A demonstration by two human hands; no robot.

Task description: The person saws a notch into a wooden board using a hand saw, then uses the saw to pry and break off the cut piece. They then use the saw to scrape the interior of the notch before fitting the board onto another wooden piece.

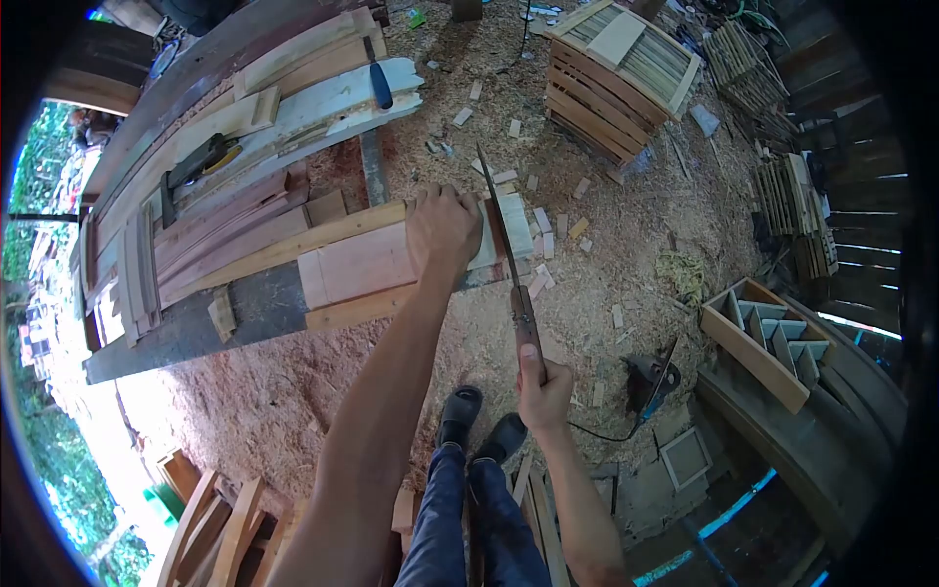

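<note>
My right hand is closed around the wooden handle of a handsaw. Its narrow blade points away from me, along a cut line near the right end of the boards. Just left of the blade, my left hand presses down with curled fingers on a wooden board, which is pinkish and lies across the workbench. A long, lighter wood strip runs along the board's far side. The pale board end sticks out to the right of the blade.
A blue-handled tool and a dark tool lie on stacked planks. Beyond the bench stands a slatted wooden crate. At right are a divided wooden box and a corded power tool. Offcuts and sawdust cover the floor.
</note>
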